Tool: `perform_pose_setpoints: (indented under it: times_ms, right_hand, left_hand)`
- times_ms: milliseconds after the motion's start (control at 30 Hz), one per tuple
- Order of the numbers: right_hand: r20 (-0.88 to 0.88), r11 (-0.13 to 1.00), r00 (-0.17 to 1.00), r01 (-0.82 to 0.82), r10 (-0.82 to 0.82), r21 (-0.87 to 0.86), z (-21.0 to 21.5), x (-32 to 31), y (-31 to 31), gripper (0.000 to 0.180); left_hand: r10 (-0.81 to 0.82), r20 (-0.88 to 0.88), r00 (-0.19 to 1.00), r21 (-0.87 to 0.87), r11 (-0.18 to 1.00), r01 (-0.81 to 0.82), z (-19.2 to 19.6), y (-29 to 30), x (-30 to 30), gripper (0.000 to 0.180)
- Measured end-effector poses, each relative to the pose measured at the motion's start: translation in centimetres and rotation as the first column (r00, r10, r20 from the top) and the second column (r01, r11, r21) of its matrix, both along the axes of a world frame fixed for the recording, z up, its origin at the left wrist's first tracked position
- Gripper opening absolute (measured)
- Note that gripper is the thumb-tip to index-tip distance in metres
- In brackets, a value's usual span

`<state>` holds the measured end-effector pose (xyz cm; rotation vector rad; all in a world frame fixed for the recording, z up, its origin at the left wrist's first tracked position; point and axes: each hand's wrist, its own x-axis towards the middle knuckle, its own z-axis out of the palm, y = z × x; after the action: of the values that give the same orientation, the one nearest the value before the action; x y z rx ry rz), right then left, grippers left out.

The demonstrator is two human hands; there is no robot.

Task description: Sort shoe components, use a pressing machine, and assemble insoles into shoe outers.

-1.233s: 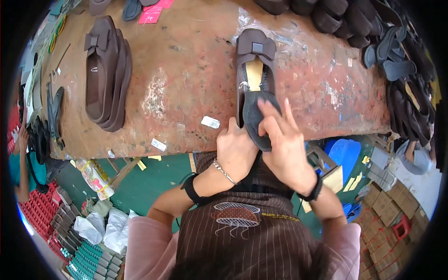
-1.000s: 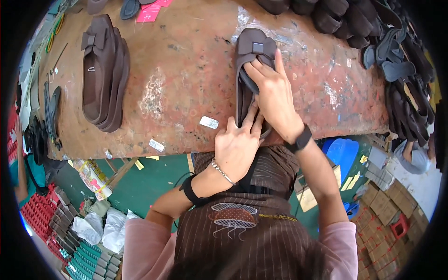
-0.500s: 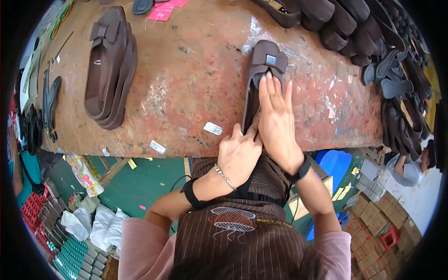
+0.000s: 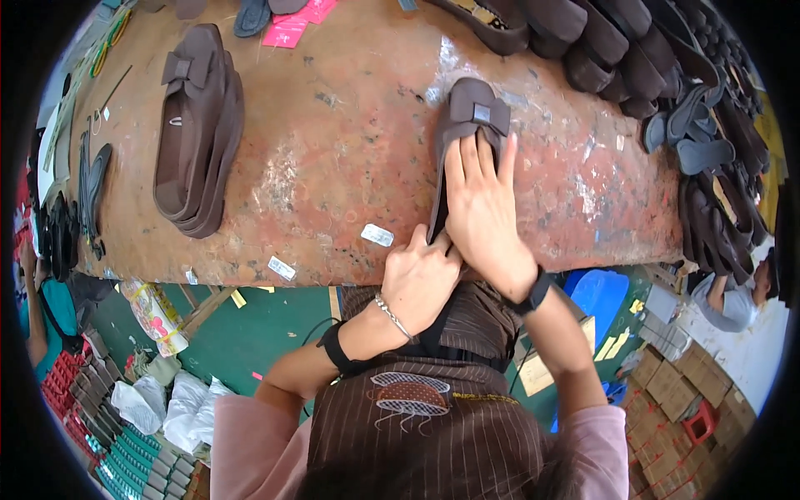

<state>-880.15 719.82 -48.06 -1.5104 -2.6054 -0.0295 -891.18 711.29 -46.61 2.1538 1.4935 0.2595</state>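
Observation:
A dark brown slip-on shoe point(image 4: 472, 104) with a bow and a small shiny buckle lies on the worn table, toe pointing away from me. My left hand point(image 4: 421, 279) is closed round its heel end, fingers curled over the edge. My right hand point(image 4: 485, 212) lies flat over the shoe's opening, fingers stretched out, their tips inside under the bow. Most of the shoe's inside is hidden by that hand. To the left, a stack of matching brown bow shoes point(image 4: 218, 137) stands on the table.
Brown shoes point(image 4: 604, 42) pile up at the far right, with grey insoles point(image 4: 704, 154) beside them. Small silvery labels point(image 4: 377, 235) lie near the table's front edge. Pink cards point(image 4: 286, 32) sit at the far left. A blue bin point(image 4: 598, 296) stands below the table on the right.
My right hand's fingers have slid deeper into the shoe under the bow and spread apart. The left hand keeps its hold on the heel end.

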Motion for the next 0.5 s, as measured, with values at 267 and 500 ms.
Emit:
perform_pose_setpoints:
  times_ms: [267,500]
  right_hand:
    - [0.065,0.995,0.993,0.097,-0.099,0.028,-1.5,-0.2,1.3,0.030]
    - [-0.192,0.958,0.972,-0.177,0.134,-0.225,0.8,2.4,2.6,0.033]
  left_hand:
    - [-0.004,0.041,0.999,-0.036,0.999,0.005,0.8,0.6,0.5,0.026]
    - [0.015,0.102,0.995,0.132,0.991,-0.029,1.6,0.5,-0.4,0.028]
